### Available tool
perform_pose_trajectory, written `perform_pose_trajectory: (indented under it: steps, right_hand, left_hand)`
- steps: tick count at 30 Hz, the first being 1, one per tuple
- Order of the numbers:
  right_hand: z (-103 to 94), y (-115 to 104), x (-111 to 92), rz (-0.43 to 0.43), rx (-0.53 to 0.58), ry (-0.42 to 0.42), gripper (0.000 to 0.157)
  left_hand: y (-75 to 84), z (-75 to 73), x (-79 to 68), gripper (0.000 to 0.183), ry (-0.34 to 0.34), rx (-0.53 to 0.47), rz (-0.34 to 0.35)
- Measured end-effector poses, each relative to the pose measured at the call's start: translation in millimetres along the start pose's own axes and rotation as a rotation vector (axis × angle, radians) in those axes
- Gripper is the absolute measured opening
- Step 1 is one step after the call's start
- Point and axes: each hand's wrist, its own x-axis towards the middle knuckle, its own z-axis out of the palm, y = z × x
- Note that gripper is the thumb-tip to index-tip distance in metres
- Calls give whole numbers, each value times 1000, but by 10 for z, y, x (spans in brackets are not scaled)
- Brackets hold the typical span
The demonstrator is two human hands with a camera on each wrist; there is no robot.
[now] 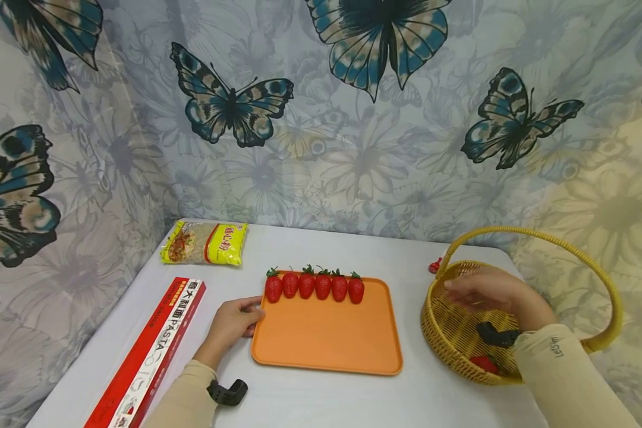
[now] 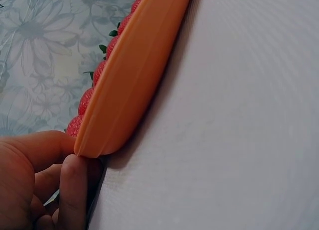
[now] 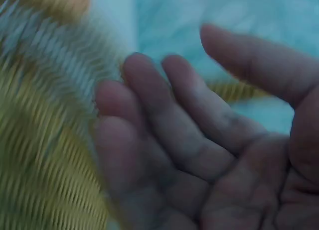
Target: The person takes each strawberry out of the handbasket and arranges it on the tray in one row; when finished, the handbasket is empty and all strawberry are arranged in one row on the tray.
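My left hand (image 1: 231, 328) pinches the left rim of an orange tray (image 1: 326, 339) between thumb and fingers, as the left wrist view also shows. Along the tray's far edge stand several red strawberries (image 1: 307, 284) in one row, green leaves pointing away from me. On the right, my right hand (image 1: 489, 291) is inside the handle's arch, over a yellow woven basket (image 1: 441, 342). Its fingers are loosely bent and hold nothing; the right wrist view shows the bare palm (image 3: 249, 190). A strawberry (image 1: 484, 364) lies at the near side of the basket, partly hidden by the rim.
A long red and white pasta box (image 1: 150, 351) lies left of my left hand. Behind it is a yellow noodle packet (image 1: 205, 242). The basket's tall handle (image 1: 583, 261) arches over my right wrist. A small red item (image 1: 435, 266) sits by the basket's far rim.
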Motion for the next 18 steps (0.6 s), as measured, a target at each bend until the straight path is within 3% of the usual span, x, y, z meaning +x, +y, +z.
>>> perform_pose_trajectory:
  steps: [4, 8, 15, 18]
  right_hand:
    - [-196, 344, -56, 89, -57, -123, 31]
    - [-255, 563, -92, 120, -51, -172, 23]
    - [-197, 762, -70, 234, -147, -276, 18]
    - [-152, 752, -59, 272, -202, -274, 16]
  left_hand:
    - [-4, -17, 4, 41, 2, 12, 13]
    - [-9, -19, 19, 41, -1, 8, 18]
    - [-16, -3, 30, 42, -1, 3, 10]
    - [-11, -5, 41, 42, -1, 4, 9]
